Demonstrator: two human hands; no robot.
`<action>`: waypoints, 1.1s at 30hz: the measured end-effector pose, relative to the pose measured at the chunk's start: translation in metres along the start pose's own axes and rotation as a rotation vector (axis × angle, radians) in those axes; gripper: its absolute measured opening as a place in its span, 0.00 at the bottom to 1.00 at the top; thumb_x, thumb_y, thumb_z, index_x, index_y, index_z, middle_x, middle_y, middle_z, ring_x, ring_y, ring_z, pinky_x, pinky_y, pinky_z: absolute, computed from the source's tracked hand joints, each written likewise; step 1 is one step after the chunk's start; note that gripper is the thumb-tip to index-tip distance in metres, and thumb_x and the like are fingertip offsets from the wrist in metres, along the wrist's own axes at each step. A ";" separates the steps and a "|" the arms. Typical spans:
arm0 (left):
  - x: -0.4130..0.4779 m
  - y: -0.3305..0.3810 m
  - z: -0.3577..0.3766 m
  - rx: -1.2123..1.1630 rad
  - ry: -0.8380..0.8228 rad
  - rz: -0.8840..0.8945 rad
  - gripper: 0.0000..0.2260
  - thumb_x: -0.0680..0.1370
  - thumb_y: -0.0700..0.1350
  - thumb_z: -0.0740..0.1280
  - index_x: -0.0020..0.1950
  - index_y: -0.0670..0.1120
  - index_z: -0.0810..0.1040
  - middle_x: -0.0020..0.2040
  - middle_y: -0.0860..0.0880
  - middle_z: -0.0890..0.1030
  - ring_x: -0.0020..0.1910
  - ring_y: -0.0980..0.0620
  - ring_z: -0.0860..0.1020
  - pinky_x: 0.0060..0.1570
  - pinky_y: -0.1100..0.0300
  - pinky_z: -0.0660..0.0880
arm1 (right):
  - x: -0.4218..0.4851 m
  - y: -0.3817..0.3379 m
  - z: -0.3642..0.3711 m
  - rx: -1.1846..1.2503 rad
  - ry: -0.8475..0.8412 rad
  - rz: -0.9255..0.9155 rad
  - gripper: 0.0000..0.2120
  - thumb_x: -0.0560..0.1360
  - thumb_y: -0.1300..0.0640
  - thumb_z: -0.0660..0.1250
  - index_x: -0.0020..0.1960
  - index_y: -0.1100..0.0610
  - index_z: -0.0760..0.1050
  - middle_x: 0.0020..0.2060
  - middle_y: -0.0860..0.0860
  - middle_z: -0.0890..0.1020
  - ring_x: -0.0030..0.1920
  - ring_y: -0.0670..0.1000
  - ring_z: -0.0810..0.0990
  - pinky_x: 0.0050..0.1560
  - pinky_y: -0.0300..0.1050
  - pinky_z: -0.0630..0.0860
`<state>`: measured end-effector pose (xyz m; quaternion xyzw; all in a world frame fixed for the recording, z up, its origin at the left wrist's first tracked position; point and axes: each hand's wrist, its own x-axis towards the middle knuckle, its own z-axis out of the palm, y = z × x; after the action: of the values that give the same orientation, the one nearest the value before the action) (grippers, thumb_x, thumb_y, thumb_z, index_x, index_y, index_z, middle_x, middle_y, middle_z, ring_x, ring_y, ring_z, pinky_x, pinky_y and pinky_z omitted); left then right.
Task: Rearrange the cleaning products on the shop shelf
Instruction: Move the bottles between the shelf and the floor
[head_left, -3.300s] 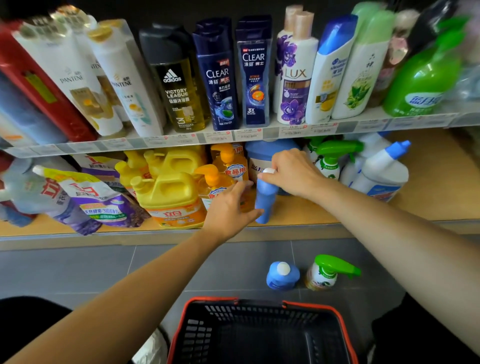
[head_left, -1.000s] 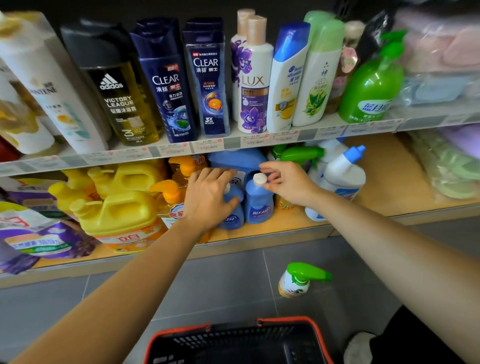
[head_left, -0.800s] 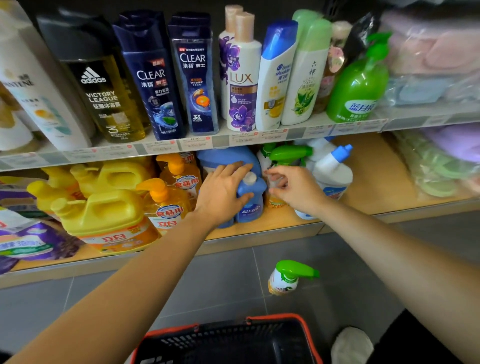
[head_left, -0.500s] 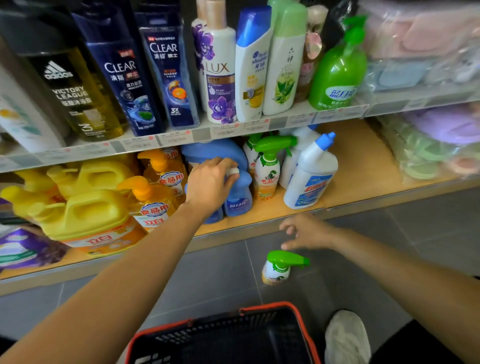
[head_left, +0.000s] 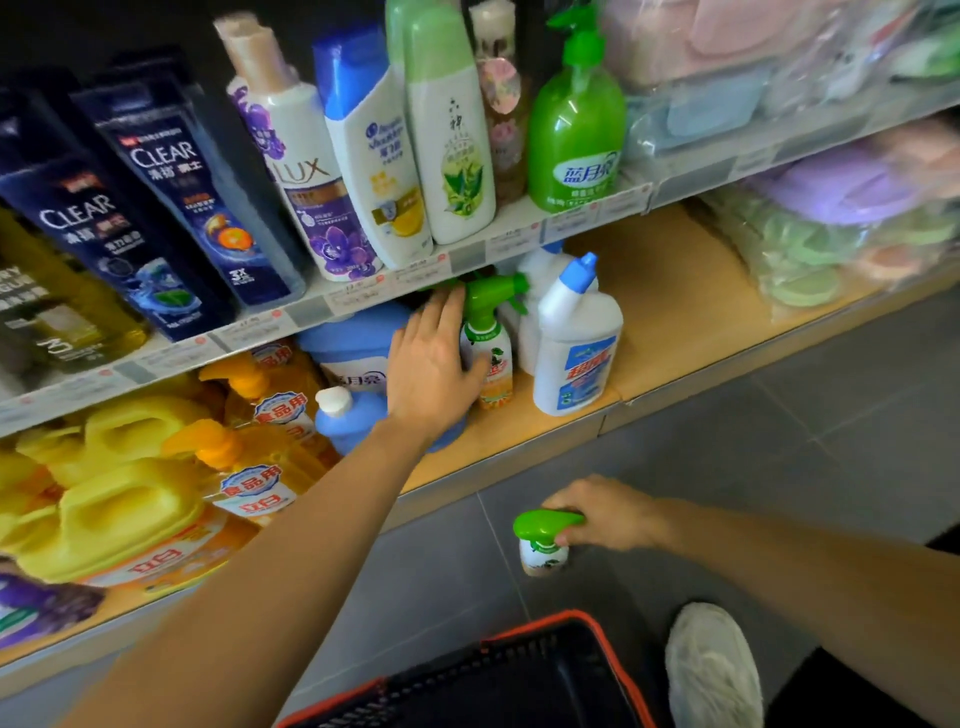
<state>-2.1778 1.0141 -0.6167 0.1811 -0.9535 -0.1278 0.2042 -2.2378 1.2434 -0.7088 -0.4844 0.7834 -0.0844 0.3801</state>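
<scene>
My right hand (head_left: 608, 514) grips the green trigger head of a small spray bottle (head_left: 540, 545) standing on the grey floor below the shelf. My left hand (head_left: 431, 364) is up at the lower shelf (head_left: 519, 431) with fingers straight, its palm over the small blue bottles (head_left: 337, 421) and its thumb touching a green-topped spray bottle (head_left: 488, 348). A large blue jug (head_left: 353, 348) stands behind the hand. Two white toilet-cleaner bottles with blue caps (head_left: 576, 343) stand right of the sprayer.
Yellow detergent jugs (head_left: 119, 504) and orange pump bottles (head_left: 254, 457) fill the lower shelf's left side. Shampoo bottles and a green soap pump (head_left: 576, 130) line the upper shelf (head_left: 467, 254). Bagged sponges (head_left: 810, 239) lie right. A red-rimmed black basket (head_left: 519, 675) and a white shoe (head_left: 711, 670) are below.
My right hand dropped from the shelf to the floor and took hold of the green spray bottle. My left hand slid right along the blue bottles toward the shelf sprayer.
</scene>
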 end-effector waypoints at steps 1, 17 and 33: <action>0.005 0.005 0.002 -0.007 -0.037 0.010 0.36 0.76 0.52 0.72 0.80 0.44 0.61 0.77 0.42 0.67 0.72 0.39 0.68 0.67 0.45 0.67 | 0.000 0.000 0.000 0.009 -0.001 0.010 0.14 0.76 0.49 0.71 0.61 0.50 0.78 0.56 0.50 0.83 0.55 0.51 0.80 0.55 0.47 0.74; -0.038 0.013 -0.043 -0.320 -0.068 -0.032 0.19 0.79 0.47 0.72 0.68 0.45 0.75 0.55 0.48 0.81 0.53 0.46 0.79 0.50 0.51 0.76 | -0.003 -0.031 -0.029 0.330 0.375 0.098 0.38 0.70 0.41 0.76 0.73 0.53 0.67 0.66 0.52 0.74 0.64 0.52 0.75 0.61 0.49 0.74; -0.126 0.027 -0.150 -1.305 0.102 -0.436 0.19 0.73 0.47 0.75 0.62 0.43 0.81 0.55 0.43 0.86 0.55 0.46 0.85 0.50 0.57 0.82 | -0.085 -0.163 -0.034 0.670 0.626 -0.255 0.35 0.58 0.52 0.84 0.59 0.46 0.70 0.51 0.45 0.82 0.51 0.45 0.82 0.49 0.51 0.82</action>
<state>-2.0131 1.0634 -0.5192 0.2147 -0.6123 -0.7053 0.2856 -2.1270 1.2212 -0.5600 -0.3787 0.7241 -0.5204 0.2478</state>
